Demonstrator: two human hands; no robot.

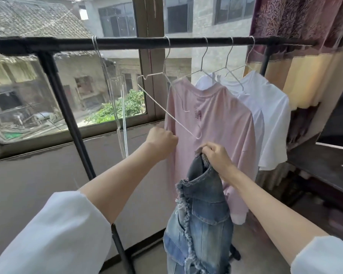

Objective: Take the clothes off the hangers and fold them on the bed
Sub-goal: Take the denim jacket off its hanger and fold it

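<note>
My right hand [216, 155] grips the top of a blue denim garment with frayed edges [198, 214], which hangs free below it, off any hanger. Just above, an empty wire hanger [166, 113] hangs steeply tilted from the black rail [127, 41]. My left hand [162, 140] is a fist at the left edge of a pink T-shirt [212, 119]; I see nothing in it. The pink shirt hangs on a wire hanger. Behind it, two white shirts [269, 115] hang on their own hangers.
More empty wire hangers [115, 91] dangle at the rail's left part. The rack's black post [67, 115] slants down in front of a window [87, 86]. At right are a patterned curtain [297, 26] and a dark table [325, 171].
</note>
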